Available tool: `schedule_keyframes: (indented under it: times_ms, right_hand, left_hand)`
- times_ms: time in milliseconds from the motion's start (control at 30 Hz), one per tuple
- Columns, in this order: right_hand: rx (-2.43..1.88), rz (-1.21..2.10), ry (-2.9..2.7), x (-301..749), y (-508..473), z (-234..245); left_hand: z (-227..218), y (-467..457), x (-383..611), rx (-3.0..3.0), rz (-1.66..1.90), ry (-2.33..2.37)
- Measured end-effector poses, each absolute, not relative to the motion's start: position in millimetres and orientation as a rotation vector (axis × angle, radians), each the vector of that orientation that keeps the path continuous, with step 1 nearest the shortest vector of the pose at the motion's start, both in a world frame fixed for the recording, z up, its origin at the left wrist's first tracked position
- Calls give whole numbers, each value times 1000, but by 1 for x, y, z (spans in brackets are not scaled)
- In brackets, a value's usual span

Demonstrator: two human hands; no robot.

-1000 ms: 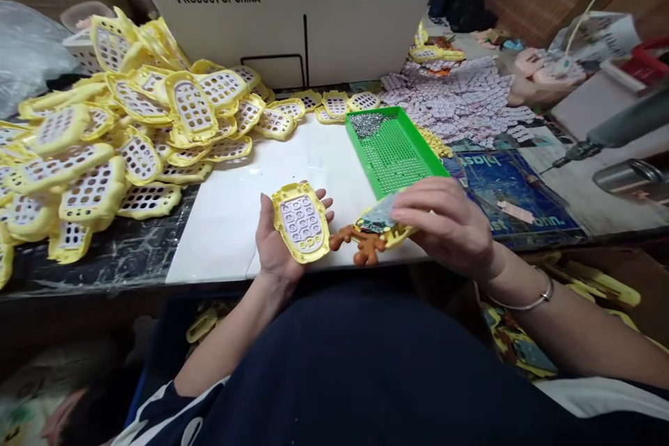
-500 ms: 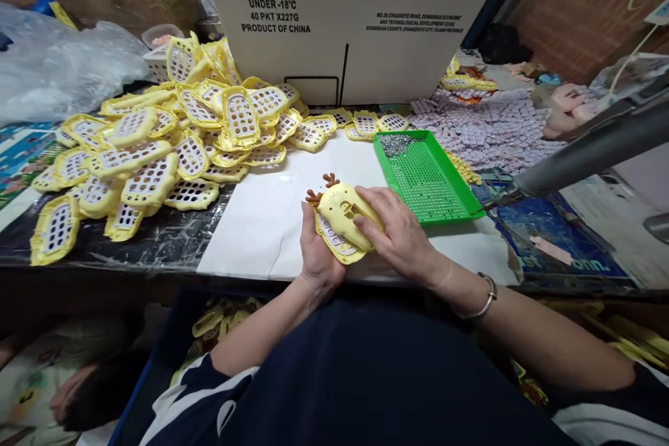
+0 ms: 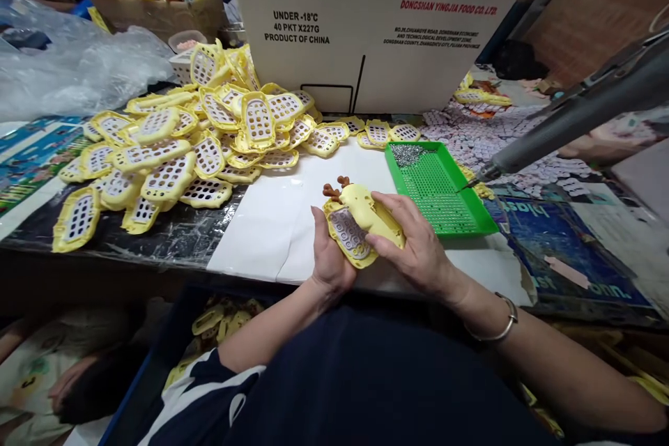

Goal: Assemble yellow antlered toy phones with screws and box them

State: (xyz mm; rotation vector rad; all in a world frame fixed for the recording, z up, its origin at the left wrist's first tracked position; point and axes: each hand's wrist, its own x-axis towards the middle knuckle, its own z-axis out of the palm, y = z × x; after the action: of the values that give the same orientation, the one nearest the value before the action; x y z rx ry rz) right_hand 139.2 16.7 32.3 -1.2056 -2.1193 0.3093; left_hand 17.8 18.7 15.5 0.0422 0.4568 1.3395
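My left hand (image 3: 332,261) cradles a yellow plastic shell half (image 3: 360,261) lined with a pale button sheet (image 3: 345,230), thumb raised along its left side. My right hand (image 3: 426,251) grips the yellow back cover (image 3: 363,208) between thumb and fingers. The cover is tilted over the right part of the shell half, leaving much of the button sheet uncovered. Brown antlers (image 3: 337,188) stick out at the top; to which half they are fixed I cannot tell. Both hands are just above the white sheet (image 3: 277,223) at the table's front edge.
Yellow shells with white grids (image 3: 167,174) are heaped at the left. A green tray (image 3: 473,219) of small metal screws stands right of my hands, with a dark screwdriver-like tool (image 3: 554,115) slanting above it. A large carton (image 3: 355,49) stands behind; a person (image 3: 47,369) is at lower left.
The back cover has turned and lifted off to the right, baring more of the button sheet. The whole view has shifted slightly, and the dark tool's tip appears further left over the tray.
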Motion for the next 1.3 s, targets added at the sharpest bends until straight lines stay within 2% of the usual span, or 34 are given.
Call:
schedule_keyframes:
  times_ms: [267,533,667,900,1133,1300]
  right_hand:
    - [-1180,271,-2043,124,10,15]
    - [-1147,375,-1974,125,10,10]
    - [-1181,627,-1840,125,10,12]
    - [-938,1527,-869,127,20,27]
    - [-979,1717,-458,133,12,26]
    - [-1086,1624,-752,131,-10,12]
  left_hand:
    - [14,16,21,23,1370,435]
    - [13,14,22,0,1330,440]
    - [13,15,23,-24,1327,436]
    - [12,16,13,-4,1350,547]
    - [19,12,-22,102,1440,754]
    - [33,5,-31,112,1385,797]
